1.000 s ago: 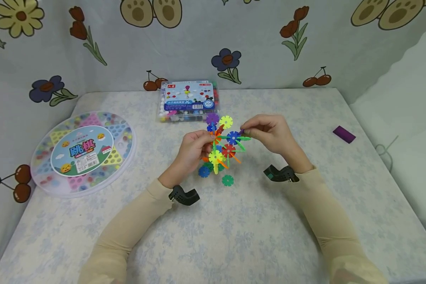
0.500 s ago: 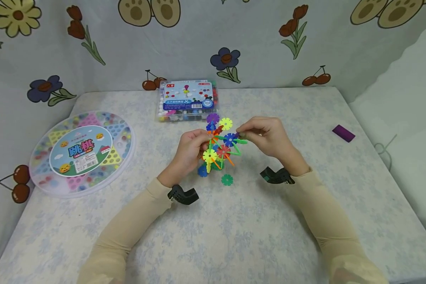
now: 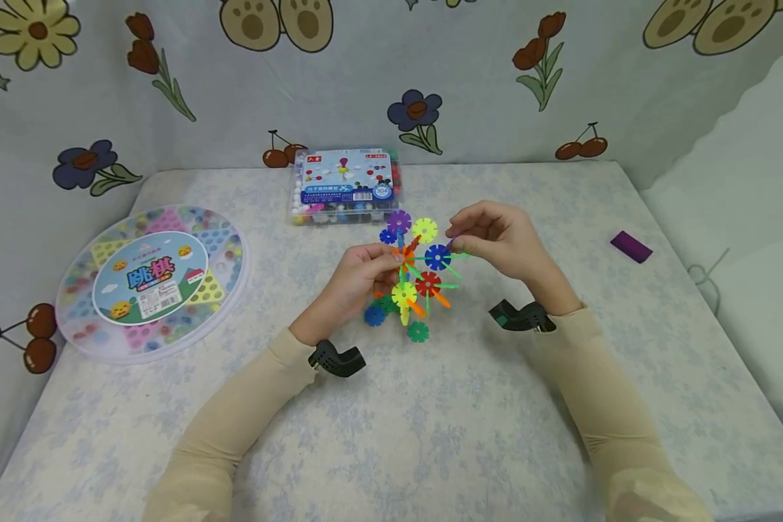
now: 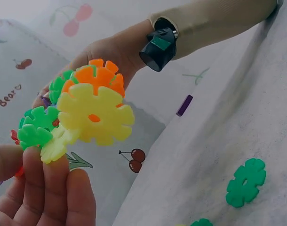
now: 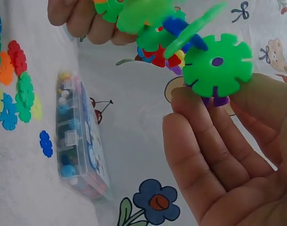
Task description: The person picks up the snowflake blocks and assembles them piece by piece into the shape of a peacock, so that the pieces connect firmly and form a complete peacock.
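My left hand (image 3: 359,279) grips a cluster of interlocked notched plastic snowflake discs (image 3: 428,283) by its left side, holding it over the table. Its pieces are yellow, red, blue, green, orange and purple. At the cluster's right edge, my right hand (image 3: 499,235) pinches a purple snowflake disc (image 3: 453,241) between thumb and fingers. In the right wrist view, that purple disc (image 5: 220,100) shows just behind a green disc (image 5: 223,66) of the cluster, which hides most of it. A yellow disc (image 4: 99,115) faces the left wrist camera, above the left fingertips.
Loose discs lie below the cluster, among them a green one (image 3: 418,332) and a blue one (image 3: 375,315). Behind stands a clear bead box (image 3: 346,181). A round Chinese checkers set (image 3: 235,319) is at left, a purple rectangular piece (image 3: 631,246) at right.
The cluster shifted a little left, then back right, and its discs have turned. My right hand moved left with it, then right and slightly up, still pinching the purple disc.
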The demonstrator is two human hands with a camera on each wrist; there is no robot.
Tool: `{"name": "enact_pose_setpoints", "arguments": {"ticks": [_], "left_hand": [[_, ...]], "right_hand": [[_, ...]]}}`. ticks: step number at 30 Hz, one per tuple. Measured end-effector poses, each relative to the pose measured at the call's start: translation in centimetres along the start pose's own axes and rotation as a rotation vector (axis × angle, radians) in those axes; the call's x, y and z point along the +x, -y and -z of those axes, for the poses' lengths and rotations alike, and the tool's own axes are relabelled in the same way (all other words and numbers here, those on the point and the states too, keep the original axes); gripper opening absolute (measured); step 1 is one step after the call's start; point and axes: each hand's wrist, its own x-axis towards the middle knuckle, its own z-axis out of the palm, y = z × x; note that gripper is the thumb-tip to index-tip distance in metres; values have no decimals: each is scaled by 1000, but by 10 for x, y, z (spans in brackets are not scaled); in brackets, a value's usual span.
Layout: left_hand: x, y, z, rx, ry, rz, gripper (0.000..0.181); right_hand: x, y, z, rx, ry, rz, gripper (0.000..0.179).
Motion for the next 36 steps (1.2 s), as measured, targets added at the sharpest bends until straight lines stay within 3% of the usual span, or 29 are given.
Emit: {"name": "enact_pose_setpoints", "arguments": {"ticks": [3, 7, 11, 13, 16, 21, 23, 25, 31, 36], "left_hand": [[0, 0, 0, -2, -1, -26, 20], [0, 1, 0, -17, -5, -61, 16], [1, 1, 0, -46, -37, -95, 15], [1, 2, 0, -51, -61, -109, 14], [0, 2, 1, -49, -89, -131, 13], [-1, 2, 1, -54, -138, -178, 9], [-1, 1, 0, -58, -157, -190, 9], [0, 0, 0, -63, -170, -191, 8], [0, -1, -2, -85, -190, -172, 8], [-1, -1, -2, -107, -189, -184, 13]], "right_hand": [[0, -1, 2, 52, -41, -69, 20], [1, -1, 4, 40, -139, -186, 20], [4, -12, 5, 11, -217, -361, 21], [6, -22, 3, -58, -172, -458, 26], [8, -38, -9, -241, -15, -547, 31], [6, -49, -40, -519, 235, -413, 31], [3, -49, -49, -576, 312, -359, 28], [1, -48, -56, -612, 373, -358, 34], [-5, -45, -65, -712, 420, -356, 59], [-7, -47, -65, -706, 387, -304, 51]]}}
